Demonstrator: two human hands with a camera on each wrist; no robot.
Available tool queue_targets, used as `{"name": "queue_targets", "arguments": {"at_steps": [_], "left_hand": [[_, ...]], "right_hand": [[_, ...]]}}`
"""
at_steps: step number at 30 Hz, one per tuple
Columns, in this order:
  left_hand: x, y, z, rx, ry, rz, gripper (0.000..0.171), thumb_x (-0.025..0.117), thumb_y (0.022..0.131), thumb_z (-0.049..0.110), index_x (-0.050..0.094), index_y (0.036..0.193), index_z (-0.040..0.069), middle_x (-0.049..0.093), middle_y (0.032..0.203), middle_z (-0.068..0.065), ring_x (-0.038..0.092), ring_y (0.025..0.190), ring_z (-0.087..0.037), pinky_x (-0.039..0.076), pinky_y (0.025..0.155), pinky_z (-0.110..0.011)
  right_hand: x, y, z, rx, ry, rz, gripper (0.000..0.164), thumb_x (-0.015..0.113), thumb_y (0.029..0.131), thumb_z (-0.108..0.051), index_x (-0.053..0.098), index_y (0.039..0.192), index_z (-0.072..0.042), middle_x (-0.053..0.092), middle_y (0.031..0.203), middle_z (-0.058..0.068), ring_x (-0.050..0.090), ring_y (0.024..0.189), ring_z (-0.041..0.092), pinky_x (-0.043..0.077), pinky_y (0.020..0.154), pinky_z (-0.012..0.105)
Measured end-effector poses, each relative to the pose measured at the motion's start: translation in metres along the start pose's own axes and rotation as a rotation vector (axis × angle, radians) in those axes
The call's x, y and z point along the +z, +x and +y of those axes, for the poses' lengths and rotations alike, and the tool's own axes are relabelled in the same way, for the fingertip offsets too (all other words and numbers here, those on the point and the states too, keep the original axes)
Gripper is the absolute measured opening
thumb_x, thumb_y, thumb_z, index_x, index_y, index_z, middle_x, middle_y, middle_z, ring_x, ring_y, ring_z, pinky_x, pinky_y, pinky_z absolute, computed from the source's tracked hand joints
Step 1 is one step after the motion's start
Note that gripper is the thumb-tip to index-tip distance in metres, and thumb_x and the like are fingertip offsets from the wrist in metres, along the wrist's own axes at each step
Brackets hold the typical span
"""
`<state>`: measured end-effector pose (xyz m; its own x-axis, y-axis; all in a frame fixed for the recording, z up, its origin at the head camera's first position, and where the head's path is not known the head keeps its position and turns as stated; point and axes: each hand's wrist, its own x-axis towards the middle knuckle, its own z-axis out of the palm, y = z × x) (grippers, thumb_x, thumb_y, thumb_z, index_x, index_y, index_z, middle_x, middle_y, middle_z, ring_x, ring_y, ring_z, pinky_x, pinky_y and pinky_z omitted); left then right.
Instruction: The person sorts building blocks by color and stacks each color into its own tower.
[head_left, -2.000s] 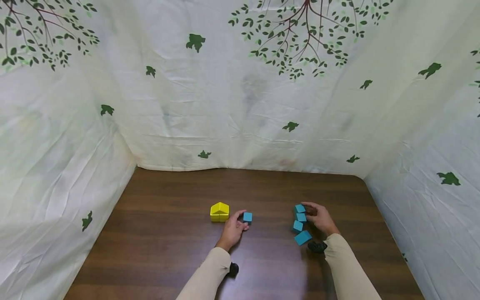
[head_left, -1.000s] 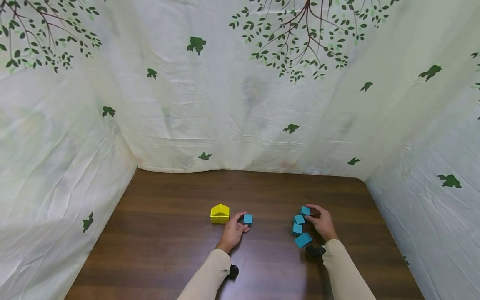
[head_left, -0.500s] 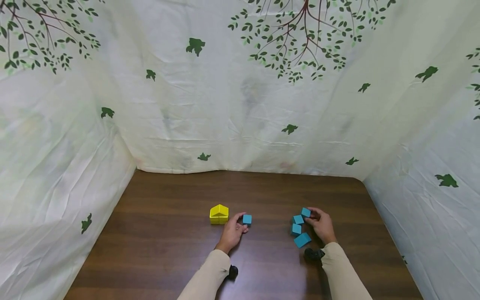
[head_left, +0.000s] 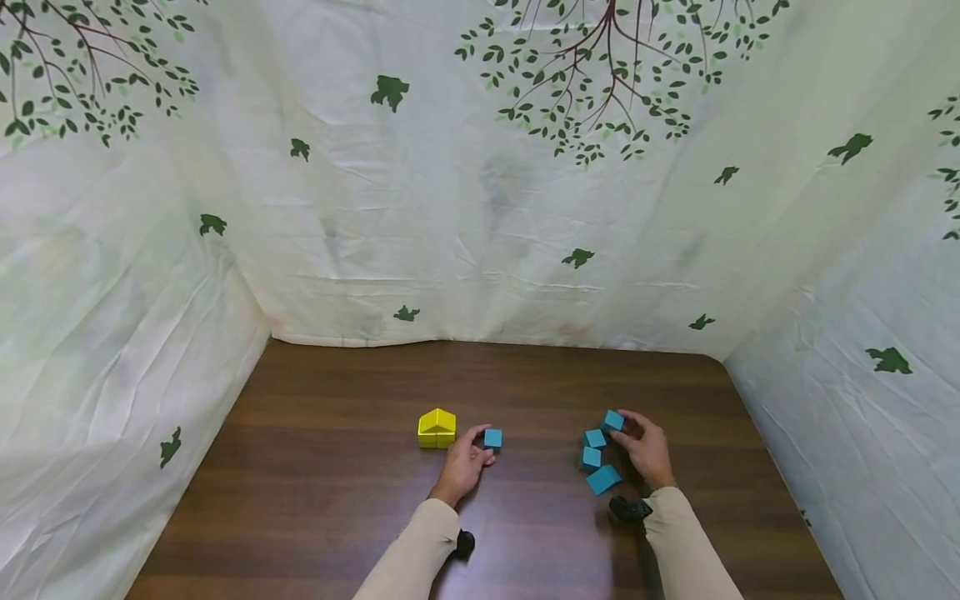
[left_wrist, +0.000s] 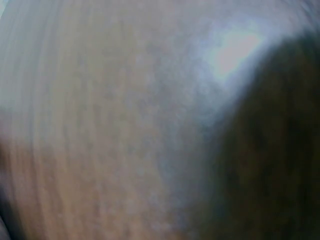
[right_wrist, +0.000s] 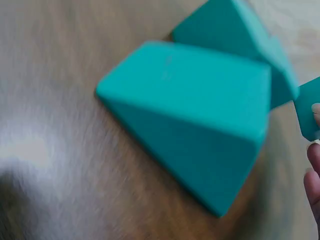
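Observation:
On the brown table (head_left: 337,467) my left hand (head_left: 481,445) pinches a small teal cube (head_left: 492,437) that sits just right of a yellow house-shaped block (head_left: 437,427). My right hand (head_left: 626,428) grips another teal cube (head_left: 613,420), tilted, at the far end of a cluster. Below it lie two more teal cubes (head_left: 596,438) (head_left: 591,457) and a teal wedge (head_left: 603,479). The right wrist view shows the wedge (right_wrist: 195,115) close up, a cube (right_wrist: 235,30) behind it, and a fingertip (right_wrist: 314,172) at the right edge. The left wrist view is only blurred tabletop.
White cloth printed with green leaves and branches (head_left: 480,208) walls in the table at the back and on both sides. Bare wood lies on the left half of the table and between my two hands. Both sleeves are beige.
My right hand has shifted the far teal cube a little to the right, away from the column of cubes, and tilted it. My left hand stays on its cube.

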<state>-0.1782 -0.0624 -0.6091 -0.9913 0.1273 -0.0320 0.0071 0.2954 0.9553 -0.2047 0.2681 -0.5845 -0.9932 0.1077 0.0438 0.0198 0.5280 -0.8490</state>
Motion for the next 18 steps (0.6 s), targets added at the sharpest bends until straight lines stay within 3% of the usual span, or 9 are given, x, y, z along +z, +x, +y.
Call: {"name": "queue_targets", "arguments": {"at_steps": [4,9,18], "left_hand": [[0.000,0.000,0.000,0.000,-0.001,0.006,0.043,0.061,0.090,-0.006,0.052,0.131,-0.002,0.060,0.089,-0.013,0.067,0.074,-0.017,0.055,0.074,-0.027],[-0.001,0.000,0.002,-0.018,0.008,0.005,0.043,0.060,0.090,-0.006,0.051,0.132,-0.002,0.060,0.090,-0.011,0.066,0.074,-0.017,0.055,0.075,-0.028],[0.001,0.000,0.002,-0.019,-0.005,0.008,0.043,0.060,0.090,-0.007,0.051,0.132,-0.002,0.060,0.087,-0.010,0.066,0.073,-0.017,0.055,0.074,-0.028]], "right_hand": [[0.002,-0.002,-0.015,-0.037,0.026,-0.007,0.041,0.067,0.088,0.000,0.057,0.127,0.004,0.060,0.119,0.026,0.058,0.108,0.038,0.049,0.089,0.046],[0.012,-0.006,-0.034,-0.093,0.050,-0.026,0.040,0.070,0.085,0.002,0.059,0.124,0.005,0.064,0.111,0.025,0.061,0.103,0.038,0.051,0.087,0.043],[0.041,-0.017,-0.054,-0.110,0.079,-0.090,0.039,0.072,0.084,0.000,0.064,0.122,-0.002,0.066,0.108,0.017,0.062,0.099,0.033,0.052,0.084,0.042]]}}
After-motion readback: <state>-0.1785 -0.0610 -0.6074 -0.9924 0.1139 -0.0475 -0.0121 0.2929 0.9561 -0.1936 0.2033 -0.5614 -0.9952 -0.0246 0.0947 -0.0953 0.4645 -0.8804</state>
